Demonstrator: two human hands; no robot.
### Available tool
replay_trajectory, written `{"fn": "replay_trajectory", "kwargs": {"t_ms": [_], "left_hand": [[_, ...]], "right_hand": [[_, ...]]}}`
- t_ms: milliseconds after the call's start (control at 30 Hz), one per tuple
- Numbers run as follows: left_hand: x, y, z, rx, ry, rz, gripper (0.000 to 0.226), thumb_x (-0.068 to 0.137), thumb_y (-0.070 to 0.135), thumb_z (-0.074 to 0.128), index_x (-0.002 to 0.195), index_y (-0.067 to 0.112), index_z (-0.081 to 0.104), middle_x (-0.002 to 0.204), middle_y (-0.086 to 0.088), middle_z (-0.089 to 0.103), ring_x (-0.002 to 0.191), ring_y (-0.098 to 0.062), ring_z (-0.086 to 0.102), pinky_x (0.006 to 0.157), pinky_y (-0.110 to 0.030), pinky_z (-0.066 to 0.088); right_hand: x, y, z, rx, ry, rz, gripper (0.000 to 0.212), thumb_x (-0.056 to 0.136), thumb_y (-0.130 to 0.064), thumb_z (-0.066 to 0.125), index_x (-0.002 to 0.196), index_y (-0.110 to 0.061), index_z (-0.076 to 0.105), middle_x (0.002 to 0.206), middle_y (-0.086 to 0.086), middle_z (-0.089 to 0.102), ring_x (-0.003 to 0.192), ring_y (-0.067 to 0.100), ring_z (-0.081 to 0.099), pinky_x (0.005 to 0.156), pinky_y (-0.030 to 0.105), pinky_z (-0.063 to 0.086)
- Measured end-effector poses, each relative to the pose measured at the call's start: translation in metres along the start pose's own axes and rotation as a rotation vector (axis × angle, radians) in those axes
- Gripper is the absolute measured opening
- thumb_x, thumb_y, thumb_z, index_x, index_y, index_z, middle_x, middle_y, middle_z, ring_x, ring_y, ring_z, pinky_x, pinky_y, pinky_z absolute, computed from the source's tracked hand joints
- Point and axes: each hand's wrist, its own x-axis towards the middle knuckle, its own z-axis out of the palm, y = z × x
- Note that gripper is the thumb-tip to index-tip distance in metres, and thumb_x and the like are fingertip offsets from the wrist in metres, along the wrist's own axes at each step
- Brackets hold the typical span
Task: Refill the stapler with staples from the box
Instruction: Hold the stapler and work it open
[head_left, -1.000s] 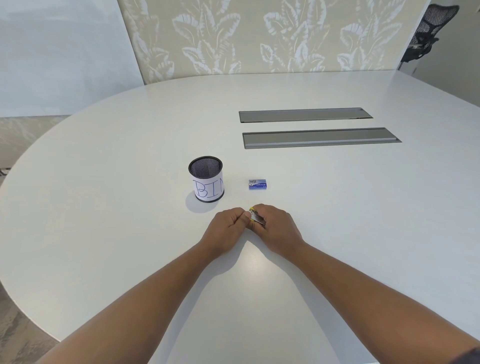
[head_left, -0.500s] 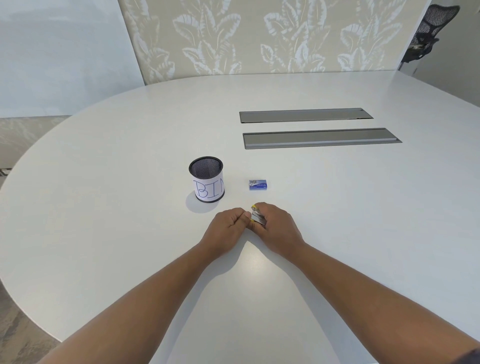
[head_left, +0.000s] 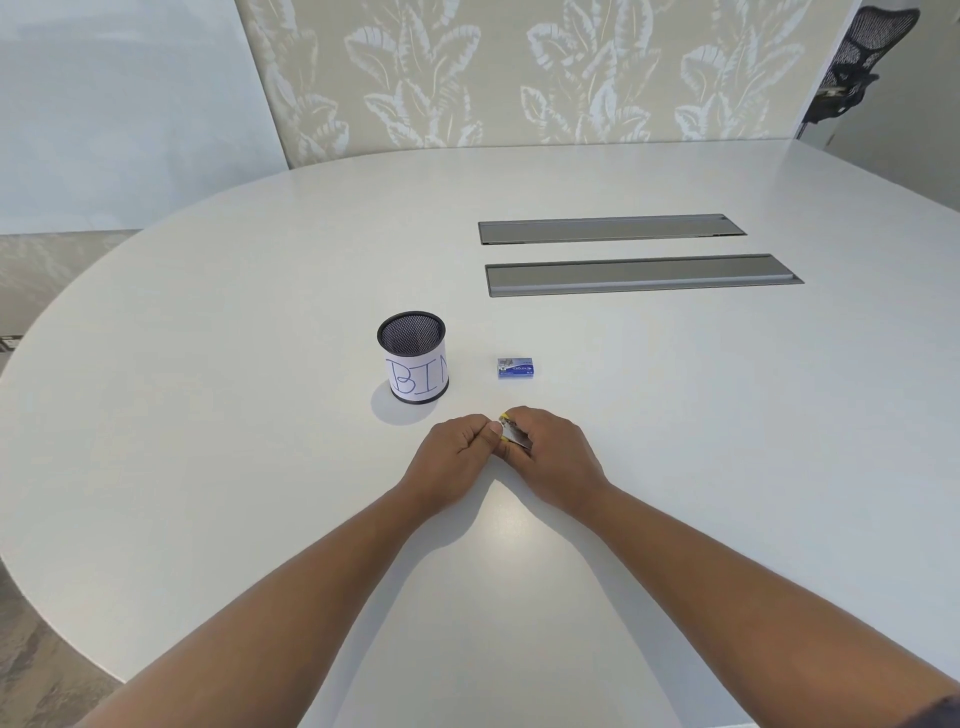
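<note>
A small stapler (head_left: 514, 433) with yellow ends and a silver metal part shows between my two hands, mostly hidden by fingers. My right hand (head_left: 550, 454) wraps around it from the right. My left hand (head_left: 457, 449) pinches its left end with fingertips. Both hands rest low on the white table (head_left: 260, 467). A small blue staple box (head_left: 515, 368) lies closed on the table just beyond my hands, apart from them.
A black mesh cup (head_left: 413, 356) with a paper label reading "BIN" stands left of the staple box. Two grey recessed cable covers (head_left: 641, 274) lie farther back on the table. A black office chair (head_left: 852, 62) stands at the far right.
Hardly anything has moved; my hands stay together on the stapler, with only slight finger shifts at its left end.
</note>
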Motion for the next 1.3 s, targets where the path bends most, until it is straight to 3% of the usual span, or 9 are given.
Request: {"fn": "replay_trajectory", "kwargs": {"t_ms": [67, 200, 467, 633, 800, 900, 1000, 1167, 1300], "left_hand": [[0.0000, 0.0001, -0.0003, -0.012, -0.010, -0.001, 0.035, 0.107, 0.029, 0.047, 0.084, 0.017, 0.070, 0.082, 0.014, 0.074, 0.069, 0.000, 0.054, 0.069, -0.022, 0.044], [-0.0002, 0.0002, 0.0000, 0.012, 0.002, 0.002, 0.035, 0.106, 0.030, 0.047, 0.082, 0.018, 0.070, 0.073, 0.023, 0.068, 0.067, 0.002, 0.054, 0.064, -0.016, 0.039], [0.0001, -0.0004, 0.0000, 0.014, -0.001, -0.002, 0.036, 0.107, 0.030, 0.047, 0.082, 0.016, 0.069, 0.073, 0.018, 0.068, 0.068, -0.001, 0.053, 0.066, -0.021, 0.040], [0.0004, -0.0007, -0.0002, 0.000, -0.006, -0.019, 0.036, 0.106, 0.032, 0.046, 0.084, 0.018, 0.070, 0.083, 0.014, 0.074, 0.071, -0.003, 0.056, 0.072, -0.025, 0.045], [0.0009, -0.0017, 0.0001, 0.006, -0.014, -0.015, 0.036, 0.106, 0.034, 0.046, 0.083, 0.018, 0.069, 0.084, 0.009, 0.075, 0.074, -0.009, 0.057, 0.074, -0.031, 0.046], [0.0018, -0.0034, 0.0005, 0.001, -0.003, -0.015, 0.036, 0.105, 0.033, 0.047, 0.081, 0.020, 0.069, 0.079, 0.014, 0.072, 0.069, -0.002, 0.054, 0.067, -0.022, 0.043], [0.0021, -0.0040, 0.0011, -0.004, 0.009, -0.015, 0.036, 0.105, 0.033, 0.047, 0.080, 0.019, 0.069, 0.075, 0.021, 0.070, 0.067, 0.002, 0.054, 0.063, -0.015, 0.039], [0.0023, -0.0042, 0.0013, -0.009, 0.007, -0.006, 0.035, 0.106, 0.032, 0.047, 0.081, 0.020, 0.069, 0.074, 0.023, 0.069, 0.067, 0.003, 0.054, 0.062, -0.012, 0.039], [0.0019, -0.0045, 0.0014, 0.010, 0.004, 0.005, 0.036, 0.106, 0.032, 0.047, 0.080, 0.016, 0.067, 0.074, 0.011, 0.068, 0.067, -0.003, 0.053, 0.064, -0.021, 0.040]], "right_hand": [[0.0002, -0.0001, 0.0002, 0.006, 0.006, 0.017, 0.027, 0.097, -0.052, 0.057, 0.091, -0.027, 0.050, 0.072, -0.015, 0.041, 0.071, 0.011, 0.038, 0.064, 0.028, 0.031], [-0.0009, -0.0021, -0.0015, 0.005, 0.002, -0.027, 0.036, 0.098, -0.047, 0.057, 0.078, -0.027, 0.036, 0.062, -0.009, 0.036, 0.066, 0.015, 0.034, 0.060, 0.032, 0.031], [-0.0008, -0.0022, -0.0010, 0.002, 0.007, -0.032, 0.035, 0.099, -0.045, 0.058, 0.079, -0.028, 0.035, 0.062, -0.010, 0.035, 0.066, 0.015, 0.033, 0.060, 0.033, 0.032], [0.0013, 0.0012, 0.0014, 0.036, 0.019, 0.036, 0.030, 0.095, -0.053, 0.060, 0.098, -0.023, 0.056, 0.081, -0.017, 0.048, 0.073, 0.011, 0.042, 0.066, 0.027, 0.032], [0.0000, 0.0002, 0.0000, 0.027, 0.009, -0.006, 0.030, 0.097, -0.049, 0.058, 0.081, -0.033, 0.039, 0.064, -0.013, 0.040, 0.064, 0.010, 0.040, 0.062, 0.029, 0.030], [0.0007, 0.0022, 0.0014, 0.041, 0.021, 0.036, 0.029, 0.094, -0.055, 0.061, 0.094, -0.026, 0.055, 0.079, -0.014, 0.054, 0.072, 0.008, 0.046, 0.067, 0.029, 0.037], [0.0029, 0.0031, 0.0025, 0.066, 0.042, 0.085, 0.046, 0.089, -0.060, 0.063, 0.113, -0.021, 0.059, 0.098, -0.011, 0.062, 0.084, 0.010, 0.052, 0.073, 0.028, 0.041], [0.0023, 0.0033, 0.0021, 0.049, 0.029, 0.070, 0.037, 0.090, -0.062, 0.059, 0.102, -0.027, 0.055, 0.087, -0.012, 0.060, 0.077, 0.013, 0.053, 0.067, 0.031, 0.043], [-0.0002, 0.0021, 0.0012, 0.056, 0.013, 0.042, 0.036, 0.091, -0.064, 0.052, 0.093, -0.028, 0.053, 0.077, -0.008, 0.057, 0.071, 0.016, 0.051, 0.067, 0.034, 0.046]]}}
